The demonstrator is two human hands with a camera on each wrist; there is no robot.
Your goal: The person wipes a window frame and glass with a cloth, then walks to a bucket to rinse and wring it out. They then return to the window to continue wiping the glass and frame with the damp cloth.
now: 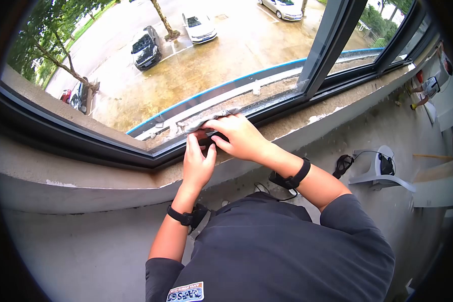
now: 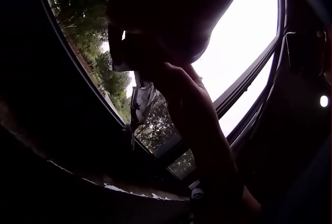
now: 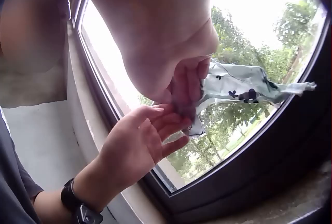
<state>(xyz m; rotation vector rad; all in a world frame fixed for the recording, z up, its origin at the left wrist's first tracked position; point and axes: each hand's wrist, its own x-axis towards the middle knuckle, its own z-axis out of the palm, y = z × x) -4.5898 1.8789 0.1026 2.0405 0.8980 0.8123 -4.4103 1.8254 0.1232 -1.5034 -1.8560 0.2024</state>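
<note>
At the lower edge of the window pane, a pale rag with small dark prints (image 3: 233,92) is bunched up, with its twisted end trailing off to one side. My right hand (image 1: 242,137) grips the rag, fingers curled into it against the window. Close beside it, my left hand (image 1: 199,167) reaches up with relaxed, slightly bent fingers. In the right wrist view, the left fingertips (image 3: 174,123) meet the right hand's fingers and a loose corner of the rag. The left wrist view is very dark, with the rag (image 2: 142,102) hanging below a hand in silhouette.
A black window frame (image 1: 287,108) runs along a rough concrete sill (image 1: 292,128). Beyond the glass lie parked cars (image 1: 199,27) and trees. A grey-white plastic chair (image 1: 382,171) lies on the floor to the right, and another person (image 1: 430,88) is farther along the wall.
</note>
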